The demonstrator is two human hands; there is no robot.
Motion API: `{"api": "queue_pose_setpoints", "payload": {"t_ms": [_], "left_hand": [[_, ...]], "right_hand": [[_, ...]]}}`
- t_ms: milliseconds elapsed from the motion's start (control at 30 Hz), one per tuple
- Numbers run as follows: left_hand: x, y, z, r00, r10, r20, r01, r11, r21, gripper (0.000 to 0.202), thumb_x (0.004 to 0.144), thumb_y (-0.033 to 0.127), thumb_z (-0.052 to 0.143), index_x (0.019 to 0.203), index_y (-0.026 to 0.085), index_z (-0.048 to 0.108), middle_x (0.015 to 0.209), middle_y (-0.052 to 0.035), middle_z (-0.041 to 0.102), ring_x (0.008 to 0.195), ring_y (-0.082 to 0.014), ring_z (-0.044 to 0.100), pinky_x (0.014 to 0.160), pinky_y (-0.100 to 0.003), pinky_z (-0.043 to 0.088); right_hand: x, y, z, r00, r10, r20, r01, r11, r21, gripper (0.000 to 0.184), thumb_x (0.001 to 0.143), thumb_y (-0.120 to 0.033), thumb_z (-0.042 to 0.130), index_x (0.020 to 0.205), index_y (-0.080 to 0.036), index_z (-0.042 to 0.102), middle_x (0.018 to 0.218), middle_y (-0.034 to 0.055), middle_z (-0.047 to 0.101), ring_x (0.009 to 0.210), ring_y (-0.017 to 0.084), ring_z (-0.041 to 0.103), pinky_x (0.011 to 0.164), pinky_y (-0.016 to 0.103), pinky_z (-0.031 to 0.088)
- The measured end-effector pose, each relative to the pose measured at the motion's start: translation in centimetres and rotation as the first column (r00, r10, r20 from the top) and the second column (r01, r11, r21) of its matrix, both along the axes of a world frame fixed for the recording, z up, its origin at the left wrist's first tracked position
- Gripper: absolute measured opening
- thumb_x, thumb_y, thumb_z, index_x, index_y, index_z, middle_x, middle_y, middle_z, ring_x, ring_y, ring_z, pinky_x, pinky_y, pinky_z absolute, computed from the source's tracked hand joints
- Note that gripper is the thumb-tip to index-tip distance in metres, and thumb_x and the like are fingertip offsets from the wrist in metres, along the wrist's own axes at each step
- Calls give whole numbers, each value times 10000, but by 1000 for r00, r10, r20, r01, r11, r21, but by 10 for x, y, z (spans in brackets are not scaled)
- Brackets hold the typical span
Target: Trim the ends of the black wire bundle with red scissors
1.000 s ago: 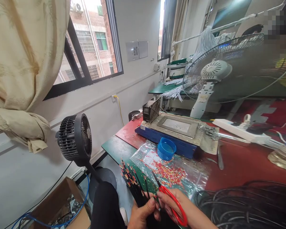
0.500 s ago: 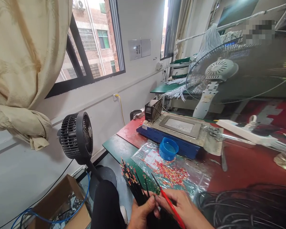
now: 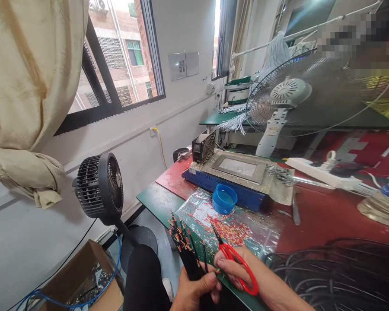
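Observation:
My left hand [image 3: 197, 290] grips a bundle of black wires [image 3: 185, 248] with stripped, coloured tips that fan up and to the left over the table edge. My right hand [image 3: 246, 274] holds red-handled scissors [image 3: 235, 261], blades pointing up-left close to one wire of the bundle. Just beyond the scissors lies a clear plastic bag [image 3: 233, 226] strewn with small red and yellow wire offcuts.
A blue cap [image 3: 224, 199] sits before a blue-based solder pot [image 3: 233, 172] on the red and green table. Black cable coils [image 3: 337, 276] lie at right. A white fan [image 3: 285, 97], a power strip [image 3: 320, 172], a black floor fan [image 3: 99, 188] and a cardboard box [image 3: 84, 285] surround me.
The scissors turned so their red loops show again, and both hands with the bundle sit slightly further right. The view shifted a little.

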State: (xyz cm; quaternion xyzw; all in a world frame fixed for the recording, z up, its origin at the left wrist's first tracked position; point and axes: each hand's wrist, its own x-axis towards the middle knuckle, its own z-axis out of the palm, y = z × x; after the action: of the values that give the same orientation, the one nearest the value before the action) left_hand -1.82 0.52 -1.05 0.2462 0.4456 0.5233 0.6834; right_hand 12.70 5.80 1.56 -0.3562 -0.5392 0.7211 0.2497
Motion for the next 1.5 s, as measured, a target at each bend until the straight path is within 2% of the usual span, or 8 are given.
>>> {"api": "queue_pose_setpoints", "payload": {"t_ms": [167, 1067, 1233, 1300, 1333, 1433, 1467, 1500], "left_hand": [[1, 0, 5, 1000, 0, -31, -1, 1000, -9, 397, 448, 445, 796, 555, 109, 613, 452, -15, 592, 361, -65, 484, 421, -229, 299], [-1, -1, 3, 995, -99, 0, 99, 994, 44, 386, 451, 440, 795, 558, 114, 618, 440, -14, 588, 358, -65, 483, 408, -220, 317], [-1, -2, 3, 999, 17, 32, -16, 1000, -7, 390, 418, 399, 821, 615, 112, 645, 483, -40, 648, 422, -80, 524, 469, -221, 363], [0, -1, 5, 995, 92, 46, -89, 994, -65, 407, 391, 380, 834, 639, 111, 655, 492, -48, 659, 411, -81, 514, 460, -222, 363], [2, 0, 7, 985, 165, 57, -158, 982, -107, 422, 351, 358, 848, 628, 103, 658, 475, -55, 651, 399, -90, 510, 447, -229, 363], [13, -1, 23, 864, 498, 66, -464, 841, -277, 405, 305, 261, 867, 622, 104, 671, 463, -61, 635, 414, -137, 530, 422, -266, 387], [19, -4, 31, 805, 591, 52, -543, 770, -335, 372, 365, 255, 854, 665, 129, 674, 513, -55, 653, 463, -155, 561, 443, -280, 419], [24, -9, 38, 789, 613, 47, -558, 745, -366, 298, 509, 300, 798, 746, 173, 670, 627, -46, 688, 552, -157, 597, 500, -288, 467]], "right_hand": [[1, 1, 1, 998, 66, 11, -67, 995, 68, 343, 752, -468, 583, 671, -136, 581, 545, 20, 587, 421, 59, 352, 412, 209, 212], [1, 0, -5, 999, 39, 18, -39, 999, 1, 421, 694, -553, 635, 646, -151, 519, 459, -56, 427, 410, 50, 334, 411, 192, 218], [3, 2, -8, 992, -53, 117, 33, 986, 165, 405, 768, -558, 548, 664, -168, 527, 468, -56, 433, 416, 68, 350, 410, 203, 228], [2, 5, -8, 969, -152, 195, 63, 913, 403, 357, 809, -500, 530, 666, -175, 560, 514, -29, 504, 464, 94, 434, 446, 216, 303], [0, 5, -7, 954, -215, 208, 69, 835, 546, 321, 825, -456, 532, 672, -179, 580, 552, -13, 545, 502, 109, 481, 480, 225, 346], [-4, -1, -3, 943, -313, 116, 33, 432, 901, 205, 859, -327, 535, 735, -193, 627, 654, 18, 621, 601, 129, 566, 562, 233, 421], [-2, -6, -1, 943, -322, 89, 8, 287, 958, 185, 874, -311, 521, 782, -199, 636, 689, 23, 635, 615, 124, 575, 568, 230, 435], [4, -12, 1, 935, -346, 83, -26, 165, 986, 175, 886, -308, 507, 839, -202, 638, 749, 28, 648, 643, 120, 585, 585, 229, 455]]}}
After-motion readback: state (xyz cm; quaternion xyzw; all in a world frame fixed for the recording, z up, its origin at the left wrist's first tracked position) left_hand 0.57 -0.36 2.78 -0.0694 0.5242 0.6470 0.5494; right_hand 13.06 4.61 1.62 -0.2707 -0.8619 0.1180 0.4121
